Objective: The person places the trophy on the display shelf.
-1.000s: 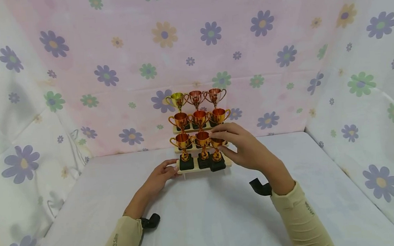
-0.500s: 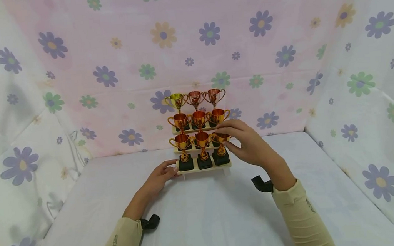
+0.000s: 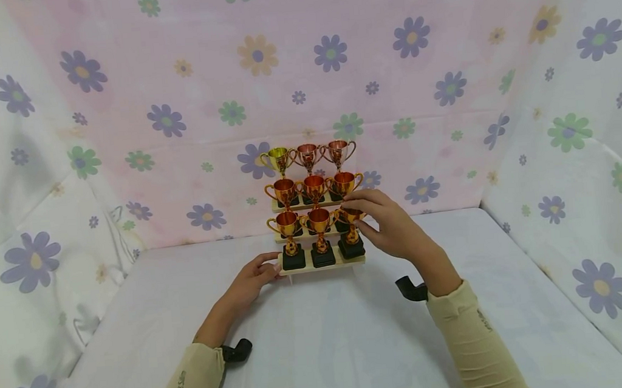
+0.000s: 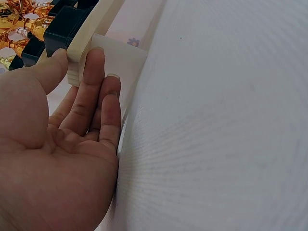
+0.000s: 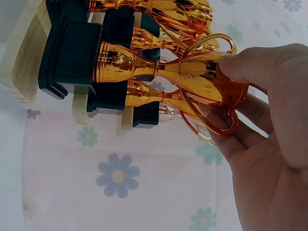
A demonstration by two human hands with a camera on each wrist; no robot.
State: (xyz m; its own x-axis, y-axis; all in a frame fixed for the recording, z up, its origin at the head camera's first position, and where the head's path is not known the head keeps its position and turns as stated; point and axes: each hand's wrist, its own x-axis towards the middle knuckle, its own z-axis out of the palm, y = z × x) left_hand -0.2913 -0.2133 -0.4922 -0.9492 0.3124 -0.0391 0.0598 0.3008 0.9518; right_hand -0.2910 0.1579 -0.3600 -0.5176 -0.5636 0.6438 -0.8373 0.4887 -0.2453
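Observation:
A pale wooden tiered stand [image 3: 302, 270] bears rows of small gold trophy cups with black square bases. My right hand [image 3: 389, 224] pinches the bowl of a gold trophy cup [image 5: 115, 62] near its rim, thumb on one side and fingers on the other. Its black base [image 3: 352, 247] is at the right end of the lowest tier; whether it rests fully on the wood I cannot tell. My left hand [image 3: 252, 281] grips the left end of that tier, thumb [image 4: 58, 70] at the board's edge and fingers underneath. Beside the held cup stand a middle trophy [image 3: 320, 220] and a left trophy [image 3: 287, 223].
Behind the front row, more trophies [image 3: 314, 186] fill the upper tiers, the topmost ones including a yellow-gold cup [image 3: 278, 158] and pinkish ones. A white cloth [image 3: 311, 340] covers the table. Flowered fabric [image 3: 299, 49] hangs behind and on both sides.
My right hand has shifted the trophy cup rightward, away from the middle one, and slightly up and back to the tier's right end. The left hand stays in place.

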